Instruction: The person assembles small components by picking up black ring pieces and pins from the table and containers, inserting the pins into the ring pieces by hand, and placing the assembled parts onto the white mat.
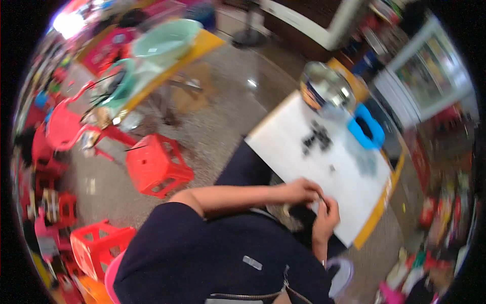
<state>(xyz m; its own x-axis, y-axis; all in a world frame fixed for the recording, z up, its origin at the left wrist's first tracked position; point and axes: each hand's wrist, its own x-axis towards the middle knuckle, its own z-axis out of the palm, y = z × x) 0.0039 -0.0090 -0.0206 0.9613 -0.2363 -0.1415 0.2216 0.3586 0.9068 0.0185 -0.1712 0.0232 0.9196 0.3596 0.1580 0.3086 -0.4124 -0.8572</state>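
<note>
Over the near edge of a white-topped table (283, 126), my left hand (302, 191) and my right hand (328, 217) meet with their fingers closed. A small dark piece (321, 196) is pinched between their fingertips; blur hides its kind. Past my hands, a loose cluster of small dark pieces (317, 138) lies on the white top. One tiny darkish bit (332, 168) sits by itself between that cluster and my hands.
At the table's far end stand a shiny metal bowl (326, 83) and a blue open container (366, 127). To the left are a red plastic stool (152, 164) and a second table with a pale green basin (167, 41). A glass-door fridge (428, 71) stands far right.
</note>
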